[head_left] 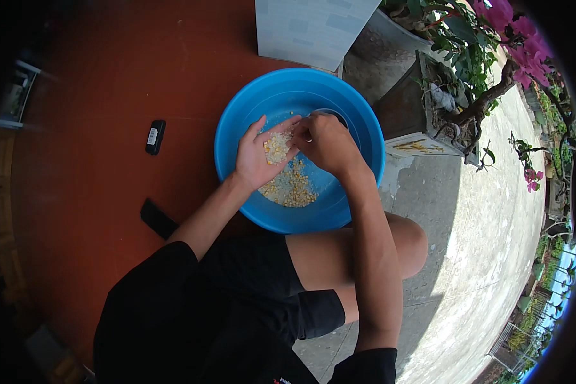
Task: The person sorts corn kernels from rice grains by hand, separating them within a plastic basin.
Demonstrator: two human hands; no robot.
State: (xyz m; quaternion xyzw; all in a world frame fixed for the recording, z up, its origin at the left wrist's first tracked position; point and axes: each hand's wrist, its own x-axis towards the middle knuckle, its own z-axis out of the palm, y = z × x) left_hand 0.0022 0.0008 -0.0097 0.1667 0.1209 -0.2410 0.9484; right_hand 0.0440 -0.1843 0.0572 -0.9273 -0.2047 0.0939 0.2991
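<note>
A round blue tub (235, 185) stands before my knees. On its floor lies a loose heap of mixed pale grains and yellow kernels (294, 189), which look like rice and corn. Over the tub, my left hand (252, 161) is palm up with its fingers extended, holding a small pile of the same grains (276, 149). My right hand (329, 146) is bent over the left fingertips, its thumb and fingers pinched together; anything between them is too small to make out. Partly hidden behind the right hand is a dark round container (333, 114) with a pale rim, inside the tub.
On the red-brown floor (96, 166) left of the tub lie a small black device with a white label (153, 137) and a black phone-like object (158, 219). A tiled block (307, 32) stands beyond the tub. A planter (406, 118) with a pink-flowered plant (525, 48) is close to its right.
</note>
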